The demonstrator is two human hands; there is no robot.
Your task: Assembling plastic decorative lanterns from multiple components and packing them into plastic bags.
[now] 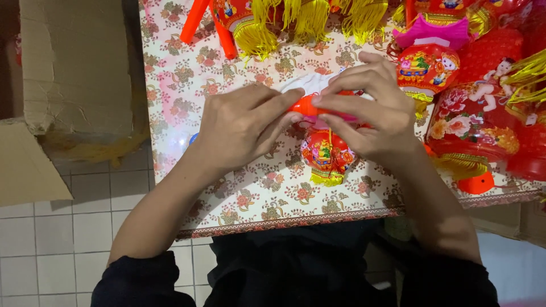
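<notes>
My left hand (242,124) and my right hand (369,111) meet over a table with a floral cloth (267,193). Both pinch a small orange plastic stick (304,106) that runs between them, with a bit of pink under my right fingers. A small red lantern with printed figures and a yellow tassel (327,156) hangs just below the stick. A white piece (310,83) lies behind my fingers.
Several red lanterns with yellow tassels (466,119) crowd the right and far side of the table, one with a pink top (432,31). Orange sticks (196,20) lie at the far left. A cardboard box (74,62) stands on the white tiled floor (51,250) to the left.
</notes>
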